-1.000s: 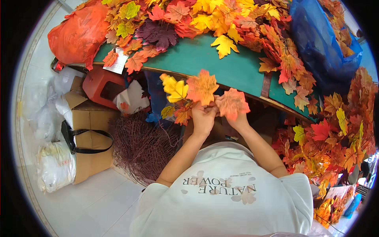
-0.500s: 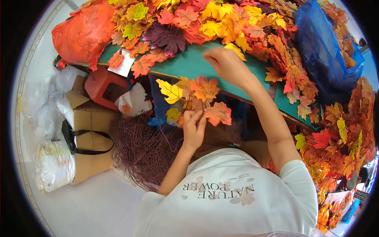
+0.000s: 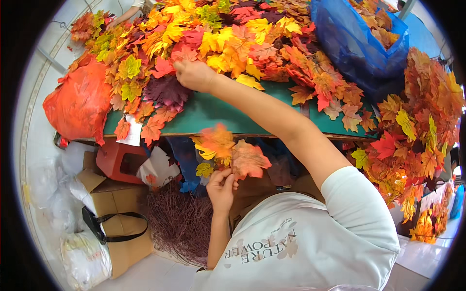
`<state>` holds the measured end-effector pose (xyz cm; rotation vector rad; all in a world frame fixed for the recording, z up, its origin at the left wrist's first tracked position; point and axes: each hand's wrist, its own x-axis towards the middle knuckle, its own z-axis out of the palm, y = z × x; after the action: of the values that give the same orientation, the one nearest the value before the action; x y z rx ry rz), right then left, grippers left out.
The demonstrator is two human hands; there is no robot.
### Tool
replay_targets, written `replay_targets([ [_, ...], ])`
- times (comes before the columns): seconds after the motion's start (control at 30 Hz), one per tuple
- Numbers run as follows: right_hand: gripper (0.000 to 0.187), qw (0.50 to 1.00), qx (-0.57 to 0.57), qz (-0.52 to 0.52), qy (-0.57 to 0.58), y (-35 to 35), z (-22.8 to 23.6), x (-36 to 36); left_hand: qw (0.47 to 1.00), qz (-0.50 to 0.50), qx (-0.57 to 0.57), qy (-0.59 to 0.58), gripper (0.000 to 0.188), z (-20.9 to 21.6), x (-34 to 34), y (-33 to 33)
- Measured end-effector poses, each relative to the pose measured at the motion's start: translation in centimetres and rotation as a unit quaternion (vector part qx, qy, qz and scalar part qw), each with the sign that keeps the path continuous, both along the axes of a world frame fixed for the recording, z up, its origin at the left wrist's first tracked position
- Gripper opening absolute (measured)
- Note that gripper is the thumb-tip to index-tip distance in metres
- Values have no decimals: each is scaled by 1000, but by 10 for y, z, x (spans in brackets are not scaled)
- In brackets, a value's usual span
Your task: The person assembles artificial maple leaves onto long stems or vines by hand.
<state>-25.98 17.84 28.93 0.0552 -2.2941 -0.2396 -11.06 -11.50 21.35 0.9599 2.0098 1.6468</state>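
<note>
My left hand [image 3: 222, 189] is closed in a pinch on the stem of a small spray of artificial maple leaves [image 3: 250, 160]. Yellow, orange and salmon leaves fan out above the fingers, in front of the table edge. Across the green table [image 3: 228, 114] stretches my right arm. At its end my right hand [image 3: 195, 76] is curled with fingertips against the red and salmon leaves [image 3: 185, 53]; whether a leaf is between them is hidden. Just below that hand lies a stack of dark purple leaves [image 3: 167, 92].
A red plastic bag [image 3: 80, 99] and a blue bag of leaves [image 3: 361, 46] flank the pile. Leaf bunches [image 3: 412, 131] hang at right. Below left are a cardboard box [image 3: 124, 199], a red stool [image 3: 119, 160] and dark thin stems [image 3: 179, 223]. Another person's arm [image 3: 125, 17] reaches in, far left.
My right hand has moved left and away from me, from over the bare table to the red leaves. My left hand still holds the spray, whose leaves have turned. The view has shifted.
</note>
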Motion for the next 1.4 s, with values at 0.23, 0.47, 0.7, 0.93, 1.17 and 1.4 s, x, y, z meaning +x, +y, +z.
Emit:
replay_targets([
  [0.23, 11, 604, -749, 177, 209, 27, 36, 71, 805, -102, 243, -531, 13, 20, 9, 14],
  [0.47, 13, 568, -803, 100, 151, -81, 13, 226, 811, -60, 294, -501, 20, 28, 21, 63],
  [0.7, 19, 582, -801, 48, 132, -133, -31, 268, 831, -64, 269, -482, 22, 31, 41, 73],
  [0.93, 13, 500, -847, 91, 157, -140, -30, 271, 850, -63, 266, -451, 22, 27, 47, 74],
  [1.17, 9, 478, -851, 103, 192, -138, -44, 271, 860, -58, 264, -433, 23, 24, 43, 76],
  [1.4, 8, 486, -848, 96, 187, -138, -47, 268, 860, -51, 259, -436, 24, 22, 42, 77],
])
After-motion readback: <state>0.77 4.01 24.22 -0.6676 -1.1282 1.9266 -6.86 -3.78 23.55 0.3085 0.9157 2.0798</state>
